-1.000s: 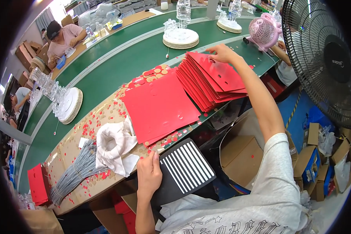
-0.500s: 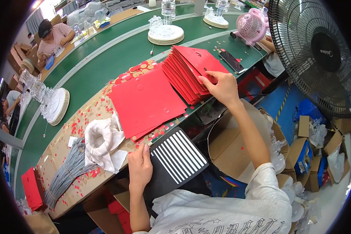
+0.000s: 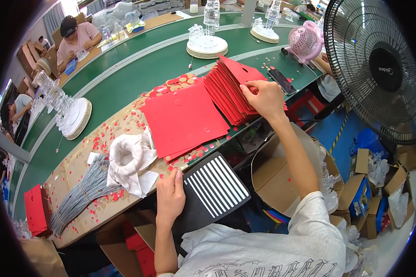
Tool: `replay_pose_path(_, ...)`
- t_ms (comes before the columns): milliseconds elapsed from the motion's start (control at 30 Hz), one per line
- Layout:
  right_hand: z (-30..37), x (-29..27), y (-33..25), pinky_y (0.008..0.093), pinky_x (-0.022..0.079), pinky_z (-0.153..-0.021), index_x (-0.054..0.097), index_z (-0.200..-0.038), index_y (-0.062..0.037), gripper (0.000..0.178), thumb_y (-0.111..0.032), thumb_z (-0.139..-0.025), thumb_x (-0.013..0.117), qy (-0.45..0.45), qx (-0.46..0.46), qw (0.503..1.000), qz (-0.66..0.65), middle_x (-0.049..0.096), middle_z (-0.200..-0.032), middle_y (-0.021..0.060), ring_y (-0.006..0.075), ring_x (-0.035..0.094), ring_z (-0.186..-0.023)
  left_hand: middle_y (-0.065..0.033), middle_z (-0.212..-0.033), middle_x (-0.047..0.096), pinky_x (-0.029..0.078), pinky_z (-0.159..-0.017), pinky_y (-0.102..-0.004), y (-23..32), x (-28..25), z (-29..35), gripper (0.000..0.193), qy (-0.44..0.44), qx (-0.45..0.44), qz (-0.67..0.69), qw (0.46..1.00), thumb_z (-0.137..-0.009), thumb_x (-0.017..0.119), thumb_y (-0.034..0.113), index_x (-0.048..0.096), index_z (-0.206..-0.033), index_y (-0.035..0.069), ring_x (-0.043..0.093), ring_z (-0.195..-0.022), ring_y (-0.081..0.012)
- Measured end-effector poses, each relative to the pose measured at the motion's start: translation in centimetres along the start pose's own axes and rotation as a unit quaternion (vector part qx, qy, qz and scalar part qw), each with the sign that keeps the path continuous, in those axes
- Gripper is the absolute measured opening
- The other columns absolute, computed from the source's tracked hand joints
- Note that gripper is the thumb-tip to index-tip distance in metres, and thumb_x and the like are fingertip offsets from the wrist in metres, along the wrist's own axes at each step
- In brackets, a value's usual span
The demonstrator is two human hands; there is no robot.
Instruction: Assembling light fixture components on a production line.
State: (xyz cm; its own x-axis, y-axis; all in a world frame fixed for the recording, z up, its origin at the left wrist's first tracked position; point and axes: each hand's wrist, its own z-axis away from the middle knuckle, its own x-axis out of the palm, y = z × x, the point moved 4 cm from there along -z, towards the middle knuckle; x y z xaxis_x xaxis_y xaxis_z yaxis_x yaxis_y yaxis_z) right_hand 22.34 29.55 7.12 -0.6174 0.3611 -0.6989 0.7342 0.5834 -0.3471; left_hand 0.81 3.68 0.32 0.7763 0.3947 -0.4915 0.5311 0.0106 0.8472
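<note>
A row of red cards (image 3: pixel 225 94) stands packed on edge on the bench, the rightmost one showing a hole. My right hand (image 3: pixel 267 100) is at the upper right of this row, its thumb and index finger bent together against the end card. Whatever they pinch is hidden. To the left, flat red sheets (image 3: pixel 185 122) lie stacked, with round cut marks. My left hand (image 3: pixel 171 196) is closed, thumb upward, by the bench's near edge. It lies against a black panel with white stripes (image 3: pixel 217 184) over my lap; its fingers hide what they hold.
Red and brown discs (image 3: pixel 108 124) litter the bench around a white cloth (image 3: pixel 129 157) and a bundle of grey wires (image 3: pixel 81 196). A phone (image 3: pixel 282 81) and a pink fan (image 3: pixel 305 41) sit far right. A large black fan (image 3: pixel 379 69) and a cardboard-lined bin (image 3: pixel 275 171) stand to my right.
The whole view has shifted slightly, so the bench appears further right and lower. My right thumb and index finger have drawn closer together at the end card. My left hand remains beside the striped panel.
</note>
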Motion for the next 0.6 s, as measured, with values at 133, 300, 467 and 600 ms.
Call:
replay_pose_path(133, 1.1, 1.0, -0.6, 0.0442, 0.058, -0.069, 0.079, -0.091, -0.0095, 0.034, -0.042, -0.082, 0.074, -0.062, 0.016, 0.993, 0.095, 0.073, -0.077, 0.0120, 0.0345, 0.072, -0.072, -0.0262, -0.062, 0.047, 0.032, -0.055, -0.0484, 0.2, -0.5, 0.4, 0.027, -0.001, -0.005, -0.004, 1.000, -0.101, 0.048, 0.012, 0.052, -0.082, -0.006, 0.047, -0.056, -0.0431)
replay_pose_path(300, 1.6, 1.1, 0.1, 0.0455, 0.057, -0.068, 0.077, -0.093, -0.0089, 0.032, -0.039, -0.082, 0.074, -0.030, 0.011, 0.991, 0.127, 0.072, -0.086, 0.0110, 0.0330, 0.071, -0.078, -0.0269, -0.063, 0.048, 0.032, -0.055, -0.0483, -0.2, -0.9, 0.8, 0.025, 0.005, -0.028, -0.005, 1.000, -0.100, 0.048, 0.012, 0.054, -0.084, -0.006, 0.048, -0.057, -0.0430)
replay_pose_path(467, 2.1, 0.4, -1.3, 0.0448, 0.055, -0.078, 0.073, -0.101, -0.0051, 0.041, -0.043, -0.085, 0.073, -0.008, -0.036, 0.996, 0.085, 0.071, -0.096, 0.0134, 0.0332, 0.067, -0.097, -0.0286, -0.068, 0.051, 0.034, -0.056, -0.0491, 0.4, -1.8, 0.4, 0.024, 0.033, -0.029, -0.013, 0.999, -0.101, 0.050, 0.012, 0.055, -0.086, -0.006, 0.049, -0.062, -0.0474)
replay_pose_path(600, 5.7, -2.7, -9.6, 0.0413, 0.054, -0.089, 0.072, -0.108, -0.0052, 0.029, -0.013, -0.081, 0.078, -0.042, -0.176, 0.966, -0.185, 0.070, -0.110, 0.0135, 0.0307, 0.066, -0.103, -0.0287, -0.067, 0.051, 0.036, -0.055, -0.0470, 0.0, -2.8, -0.2, 0.027, 0.049, -0.046, -0.052, 0.996, -0.101, 0.054, 0.014, 0.055, -0.083, -0.006, 0.049, -0.062, -0.0476)
